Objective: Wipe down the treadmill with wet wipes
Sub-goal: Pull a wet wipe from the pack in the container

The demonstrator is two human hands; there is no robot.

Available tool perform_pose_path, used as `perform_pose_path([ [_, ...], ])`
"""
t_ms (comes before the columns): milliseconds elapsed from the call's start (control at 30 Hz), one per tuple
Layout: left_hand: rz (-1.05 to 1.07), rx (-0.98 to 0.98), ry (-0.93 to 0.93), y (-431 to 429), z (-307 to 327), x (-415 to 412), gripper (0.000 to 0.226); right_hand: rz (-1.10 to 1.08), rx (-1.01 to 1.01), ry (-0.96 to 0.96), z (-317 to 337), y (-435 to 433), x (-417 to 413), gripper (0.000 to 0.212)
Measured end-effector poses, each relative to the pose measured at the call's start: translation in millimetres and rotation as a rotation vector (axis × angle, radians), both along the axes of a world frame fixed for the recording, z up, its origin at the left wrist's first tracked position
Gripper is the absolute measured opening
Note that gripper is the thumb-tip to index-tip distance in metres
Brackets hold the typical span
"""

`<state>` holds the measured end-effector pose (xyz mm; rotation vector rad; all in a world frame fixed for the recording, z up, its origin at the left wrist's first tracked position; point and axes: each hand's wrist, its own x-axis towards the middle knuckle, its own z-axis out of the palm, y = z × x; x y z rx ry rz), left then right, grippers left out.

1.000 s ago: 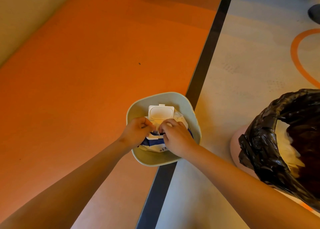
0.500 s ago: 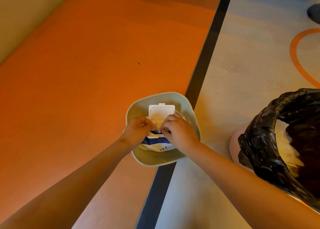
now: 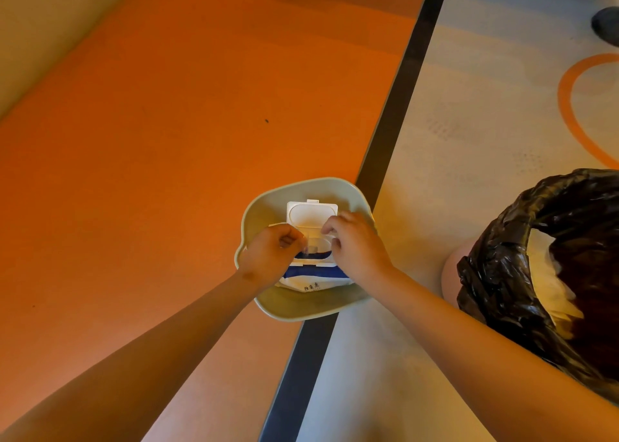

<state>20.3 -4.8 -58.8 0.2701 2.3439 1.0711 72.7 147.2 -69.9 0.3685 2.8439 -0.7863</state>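
Observation:
A white and blue wet wipes pack (image 3: 311,282) lies in a pale green basin (image 3: 301,311) on the floor. Its white flip lid (image 3: 311,212) stands open, pointing away from me. My left hand (image 3: 271,254) has its fingers curled and pinches a thin, pale tab (image 3: 307,249) at the pack's opening. My right hand (image 3: 358,244) is curled over the right side of the opening and holds the pack there. Both hands hide most of the opening, so I cannot tell whether the tab is a seal or a wipe.
A bin lined with a black bag (image 3: 502,274) stands close on the right, with pale crumpled waste inside. The basin straddles a dark stripe (image 3: 395,113) between orange flooring (image 3: 167,140) on the left and grey flooring on the right.
My two hands have drawn slightly apart over the opening, uncovering more of the lid and the blue rim. The pack and basin have stayed put.

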Motion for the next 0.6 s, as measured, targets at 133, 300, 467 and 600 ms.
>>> perform_pose_path([
  [133, -0.115, -0.052, 0.059, 7, -8, 8, 0.017, -0.052, 0.008, -0.047, -1, 1, 2, 0.049],
  [300, -0.395, -0.262, 0.262, 9, -20, 9, 0.032, -0.04, -0.039, -0.071, -6, -2, 9, 0.06],
  [467, -0.737, -0.533, 0.437, 2, -31, 13, 0.06, -0.121, -0.137, -0.019, -2, -2, 9, 0.055],
  [600, -0.807, -0.627, 0.506, 3, -37, 15, 0.066, -0.118, -0.147, -0.015, -1, -1, 9, 0.055],
])
